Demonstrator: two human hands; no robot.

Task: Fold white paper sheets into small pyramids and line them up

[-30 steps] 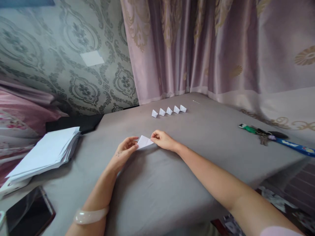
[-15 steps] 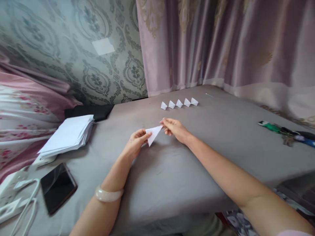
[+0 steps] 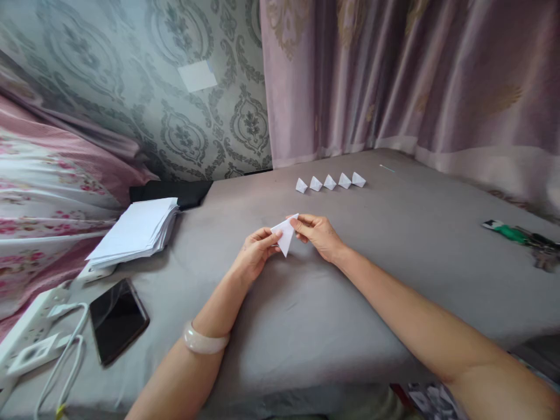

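A folded white paper (image 3: 286,234), roughly triangular with one point hanging down, is held between my two hands above the grey cloth. My left hand (image 3: 259,249) pinches its left side, thumb on the front face. At the upper right corner, the thumb and fingers of my right hand (image 3: 318,234) are closed on the same paper. Farther back on the table, several small folded white paper pieces (image 3: 329,182) stand in a slanting row, apart from my hands.
A stack of white paper (image 3: 135,230) lies at the left beside a black folded item (image 3: 188,192). Nearer are a phone (image 3: 118,321) and a white power strip (image 3: 32,324) with cables. Keys with a green tag (image 3: 510,232) lie at the right; a thin white stick (image 3: 387,168) rests at the back.
My right fingers have moved farther onto the paper's corner, and the paper has turned slightly between my hands. The whole view has shifted so that things appear farther right.
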